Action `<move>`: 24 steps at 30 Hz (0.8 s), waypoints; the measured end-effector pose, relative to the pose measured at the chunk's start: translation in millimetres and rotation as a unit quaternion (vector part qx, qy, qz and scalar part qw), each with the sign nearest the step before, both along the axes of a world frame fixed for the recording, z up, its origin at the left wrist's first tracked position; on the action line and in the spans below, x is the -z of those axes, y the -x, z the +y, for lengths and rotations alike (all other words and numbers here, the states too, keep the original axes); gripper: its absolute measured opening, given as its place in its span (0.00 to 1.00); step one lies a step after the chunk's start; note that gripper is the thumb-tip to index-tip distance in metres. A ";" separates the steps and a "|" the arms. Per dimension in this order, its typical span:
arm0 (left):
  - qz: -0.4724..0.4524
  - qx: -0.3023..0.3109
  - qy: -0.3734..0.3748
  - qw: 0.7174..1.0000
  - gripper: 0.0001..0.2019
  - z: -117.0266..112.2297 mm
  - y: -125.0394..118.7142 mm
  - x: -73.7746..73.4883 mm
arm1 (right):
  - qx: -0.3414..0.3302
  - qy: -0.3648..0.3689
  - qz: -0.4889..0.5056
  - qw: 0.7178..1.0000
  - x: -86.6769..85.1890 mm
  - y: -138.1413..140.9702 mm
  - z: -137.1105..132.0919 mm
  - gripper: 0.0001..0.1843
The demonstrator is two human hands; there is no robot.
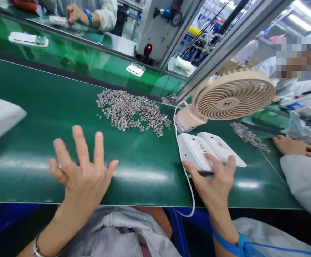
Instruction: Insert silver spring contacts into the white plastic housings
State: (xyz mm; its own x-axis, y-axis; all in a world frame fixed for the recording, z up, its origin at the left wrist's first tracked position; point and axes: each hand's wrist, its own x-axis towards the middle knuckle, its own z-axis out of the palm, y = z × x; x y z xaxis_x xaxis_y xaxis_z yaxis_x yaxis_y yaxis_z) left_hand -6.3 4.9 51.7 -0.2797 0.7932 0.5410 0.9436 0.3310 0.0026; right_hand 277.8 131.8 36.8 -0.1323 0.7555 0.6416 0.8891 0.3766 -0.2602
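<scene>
Green worktop spans my view, with a beige fan at right. My left hand is spread, empty, lower left. Right of centre, my right hand touches a white plastic housing; whether it grips, I can't tell. It looks light, stiff, slick; I'd hold opposite edges. Small metal parts lie heaped mid-frame.

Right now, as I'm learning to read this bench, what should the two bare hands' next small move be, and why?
Probably, the right hand should draw the white housing beside the white cable slightly nearer: its thumb and fingers are at that housing's near end, while the left hand is spread open, holding nothing, so seems free to help.
</scene>
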 end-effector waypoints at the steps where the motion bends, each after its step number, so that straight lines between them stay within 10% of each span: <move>1: 0.020 0.025 -0.004 0.999 0.39 0.7 -4.2 1.5 | 0.007 -0.015 0.010 1.000 -2.6 0.0 -2.6 0.24; 6: 0.058 0.128 -0.040 0.989 0.38 3.6 -16.9 4.4 | -0.142 -0.060 0.028 0.988 -27.4 29.9 -39.3 0.19; 11: -0.081 0.241 -0.013 0.967 0.19 1.1 -18.1 -0.6 | -0.394 0.132 0.043 0.909 -38.5 66.6 -49.7 0.30; 16: -0.014 0.228 -0.090 0.969 0.16 -1.2 -22.7 0.6 | -0.326 0.129 0.097 0.932 -36.9 90.9 21.0 0.05; 24: -0.023 0.203 -0.101 0.974 0.21 -1.6 -19.7 2.9 | -0.262 0.059 -0.181 0.946 -8.0 127.1 80.8 0.06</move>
State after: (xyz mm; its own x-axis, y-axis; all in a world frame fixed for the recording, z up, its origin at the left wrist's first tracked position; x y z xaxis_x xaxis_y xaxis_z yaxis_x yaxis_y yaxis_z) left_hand 13.4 3.3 48.8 0.0063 0.7227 0.6911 0.9939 -0.0804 0.0751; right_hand 150.7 212.6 44.7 -0.7025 0.5900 0.3979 0.6281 0.7769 -0.0429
